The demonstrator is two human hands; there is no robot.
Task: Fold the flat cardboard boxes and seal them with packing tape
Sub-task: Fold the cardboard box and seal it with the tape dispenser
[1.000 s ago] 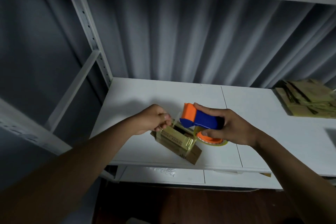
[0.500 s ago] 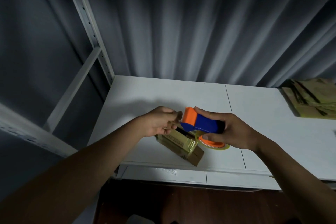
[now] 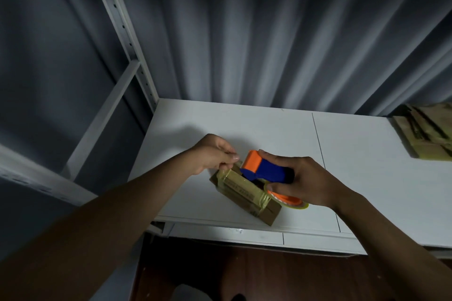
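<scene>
Box: small folded cardboard box [image 3: 245,197] is lying on the white desk [image 3: 367,166], close to its near edge, turned at an angle; glossy yellowish tape is wrapping its top and ends.
Left hand: left hand [image 3: 215,156] is reaching in from the near left and sitting at the box's far-left end; its fingers [image 3: 228,154] are curling in, thumb and forefinger pinching what looks like a tape end at the box's top edge. Too dim to tell tape from cardboard flap there.
Right hand: right hand [image 3: 305,182] is gripping the tape dispenser [image 3: 266,171], fingers wrapping over the blue body, thumb pressing underneath near the roll.
Dispenser: orange head is pointing left toward the left hand, hovering just over the box's far side; orange hub and clear tape roll [image 3: 288,201] are showing below the right hand, just beside the box's right end.
Flat stock: stack of flat cardboard boxes [image 3: 428,134] is lying at the far right of the desk, well apart from the hands.
Surroundings: white metal shelving frame [image 3: 122,32] is rising at the left; grey curtain [image 3: 269,44] is hanging behind the desk; dark wooden floor [image 3: 269,276] is showing below the near edge.
</scene>
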